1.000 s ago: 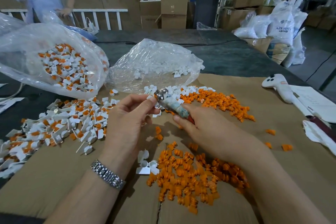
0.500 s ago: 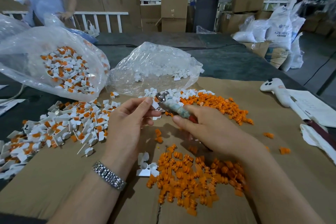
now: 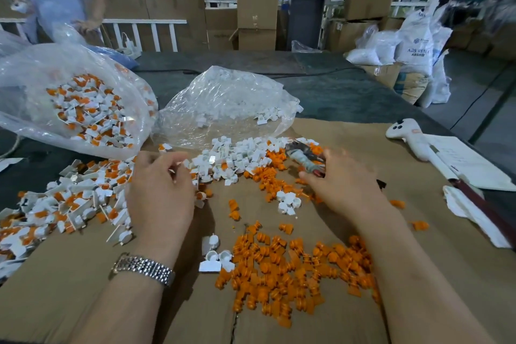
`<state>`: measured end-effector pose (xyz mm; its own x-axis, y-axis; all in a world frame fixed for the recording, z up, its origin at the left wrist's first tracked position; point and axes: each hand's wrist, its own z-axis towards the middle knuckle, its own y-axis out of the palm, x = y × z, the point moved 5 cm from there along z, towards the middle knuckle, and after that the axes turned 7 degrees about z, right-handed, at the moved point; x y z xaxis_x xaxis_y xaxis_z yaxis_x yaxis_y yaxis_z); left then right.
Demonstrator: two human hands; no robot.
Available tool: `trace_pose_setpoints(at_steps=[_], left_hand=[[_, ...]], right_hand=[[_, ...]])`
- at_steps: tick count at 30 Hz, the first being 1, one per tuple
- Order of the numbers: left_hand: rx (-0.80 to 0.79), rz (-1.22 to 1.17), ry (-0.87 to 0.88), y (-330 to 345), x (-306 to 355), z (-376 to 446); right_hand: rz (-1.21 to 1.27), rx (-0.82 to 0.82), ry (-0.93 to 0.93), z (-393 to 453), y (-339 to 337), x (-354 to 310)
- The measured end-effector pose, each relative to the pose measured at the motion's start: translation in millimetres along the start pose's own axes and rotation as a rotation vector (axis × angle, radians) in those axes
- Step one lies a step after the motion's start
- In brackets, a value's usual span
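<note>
Holds the pliers (image 3: 305, 158) slanting up-left in the right hand (image 3: 346, 187); curls the left hand (image 3: 160, 198), grip too blurry to tell, nearest the white caps (image 3: 237, 155).

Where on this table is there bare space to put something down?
Bare cardboard lies near left, between the mixed pile and the watch-wearing forearm; more at right, between the orange pile and the white cloth; and farther off, between the white-piece bag and the white controller. The middle, around the left hand and right hand, is crowded with pieces.
</note>
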<state>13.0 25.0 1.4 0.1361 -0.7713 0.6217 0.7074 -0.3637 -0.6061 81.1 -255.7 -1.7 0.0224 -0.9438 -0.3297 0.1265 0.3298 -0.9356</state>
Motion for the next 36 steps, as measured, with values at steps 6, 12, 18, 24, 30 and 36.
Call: trace_pose_setpoints(at_steps=[6,12,18,24,30,36], left_hand=[[-0.291,-0.048,0.454,23.6,38.1,-23.9],[-0.609,0.127,0.799,52.0,60.6,-51.8],[-0.636,0.190,0.866,58.5,60.6,-58.4],[-0.592,0.144,0.808,55.2,57.5,-53.2],[-0.560,0.141,0.773,52.3,56.0,-50.6],[-0.520,0.087,0.691,44.0,53.1,-47.1]], right_hand=[[-0.105,-0.035,-0.018,1.0,15.3,-1.6],[-0.049,-0.083,-0.013,2.3,22.9,-2.8],[0.044,-0.043,-0.068,2.3,16.2,-5.9],[0.075,-0.091,-0.329,-4.8,14.9,-25.2],[-0.048,-0.023,-0.395,-6.5,19.9,-38.4],[-0.029,0.006,-0.397,-8.2,17.0,-42.4]])
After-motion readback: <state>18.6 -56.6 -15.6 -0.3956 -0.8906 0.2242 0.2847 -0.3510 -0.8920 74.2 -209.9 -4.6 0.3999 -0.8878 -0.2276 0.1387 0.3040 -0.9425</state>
